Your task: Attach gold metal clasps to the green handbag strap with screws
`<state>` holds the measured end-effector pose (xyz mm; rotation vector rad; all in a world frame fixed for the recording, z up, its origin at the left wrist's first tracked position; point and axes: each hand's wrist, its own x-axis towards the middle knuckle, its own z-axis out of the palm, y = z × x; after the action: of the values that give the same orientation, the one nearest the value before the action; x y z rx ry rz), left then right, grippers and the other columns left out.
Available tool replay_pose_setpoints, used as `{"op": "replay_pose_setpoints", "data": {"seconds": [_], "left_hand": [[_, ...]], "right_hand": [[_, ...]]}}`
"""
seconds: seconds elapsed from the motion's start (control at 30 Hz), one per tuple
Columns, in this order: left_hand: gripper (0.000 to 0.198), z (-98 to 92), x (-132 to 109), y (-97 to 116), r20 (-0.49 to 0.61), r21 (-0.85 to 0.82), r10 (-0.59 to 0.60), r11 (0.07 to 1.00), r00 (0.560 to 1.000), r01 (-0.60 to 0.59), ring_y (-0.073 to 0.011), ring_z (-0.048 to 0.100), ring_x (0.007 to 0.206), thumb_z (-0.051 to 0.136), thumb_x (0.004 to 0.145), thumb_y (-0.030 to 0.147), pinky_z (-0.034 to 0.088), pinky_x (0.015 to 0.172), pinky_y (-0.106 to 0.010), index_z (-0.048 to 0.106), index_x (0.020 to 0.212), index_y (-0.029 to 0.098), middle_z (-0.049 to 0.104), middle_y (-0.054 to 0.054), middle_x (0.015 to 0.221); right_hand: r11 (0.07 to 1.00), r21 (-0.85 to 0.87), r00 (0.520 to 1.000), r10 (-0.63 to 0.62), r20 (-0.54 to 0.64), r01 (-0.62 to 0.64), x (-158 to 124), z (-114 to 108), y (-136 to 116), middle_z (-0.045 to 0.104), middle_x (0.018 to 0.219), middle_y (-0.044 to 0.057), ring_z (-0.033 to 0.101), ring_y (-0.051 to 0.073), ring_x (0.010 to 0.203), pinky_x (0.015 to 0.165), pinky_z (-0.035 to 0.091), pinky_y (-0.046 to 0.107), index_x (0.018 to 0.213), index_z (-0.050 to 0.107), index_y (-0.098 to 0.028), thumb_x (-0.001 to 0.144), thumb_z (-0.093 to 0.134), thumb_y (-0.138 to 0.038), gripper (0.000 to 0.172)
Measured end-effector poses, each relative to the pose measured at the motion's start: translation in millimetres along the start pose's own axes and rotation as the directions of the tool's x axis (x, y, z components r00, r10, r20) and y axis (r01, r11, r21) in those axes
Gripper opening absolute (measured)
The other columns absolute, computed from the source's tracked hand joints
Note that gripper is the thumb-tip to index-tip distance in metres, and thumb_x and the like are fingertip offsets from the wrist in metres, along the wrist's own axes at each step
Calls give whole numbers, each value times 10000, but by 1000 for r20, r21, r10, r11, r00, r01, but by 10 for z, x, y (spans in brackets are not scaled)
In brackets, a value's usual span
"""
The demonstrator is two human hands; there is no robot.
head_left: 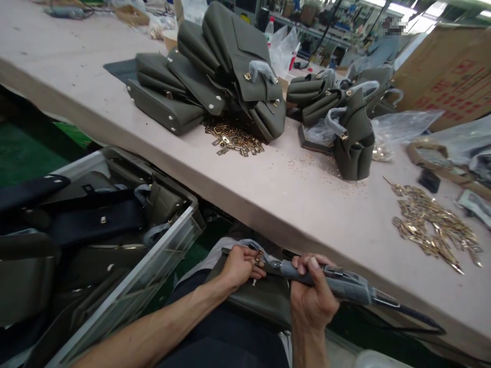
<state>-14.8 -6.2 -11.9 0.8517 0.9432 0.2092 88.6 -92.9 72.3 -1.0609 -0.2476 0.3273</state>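
Observation:
On my lap lies a dark olive handbag (264,299) with a plastic-wrapped handle. My left hand (241,266) is over the bag, its fingers closed on a small gold metal fitting (259,257). My right hand (312,286) is wrapped round a grey electric screwdriver (341,283), a cord running from its rear end. The screwdriver's tip points left, close to the fitting; whether they touch I cannot tell. Under the left fingers a small pale metal piece (254,282) shows on the bag.
Olive handbags (238,56) are stacked on the table (230,184), beside a heap of gold fittings (232,137). More gold pieces (433,222) lie at right, near a cardboard box (448,76). A crate (153,266) of bags stands at left. A person (385,46) is far back.

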Motion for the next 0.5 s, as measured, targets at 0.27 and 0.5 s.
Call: {"op": "replay_pose_setpoints", "data": {"seconds": [0.27, 0.5], "left_hand": [[214, 5, -28, 15, 22, 33, 14, 999, 1000, -15, -271, 750, 694, 605, 750, 137, 592, 595, -314, 707, 908, 36, 754, -196, 847], [196, 11, -58, 72, 10, 22, 17, 1000, 1000, -17, -246, 749, 660, 583, 737, 95, 593, 562, -269, 722, 865, 44, 754, -152, 762]], "right_hand": [[990, -94, 989, -91, 115, 102, -149, 74, 159, 567, 709, -25, 534, 125, 601, 640, 449, 316, 893, 636, -174, 823, 712, -175, 103], [988, -105, 984, -100, 149, 116, -183, 68, 242, 581, 761, -7, 546, 139, 627, 648, 450, 334, 905, 636, -171, 822, 719, -170, 117]]}}
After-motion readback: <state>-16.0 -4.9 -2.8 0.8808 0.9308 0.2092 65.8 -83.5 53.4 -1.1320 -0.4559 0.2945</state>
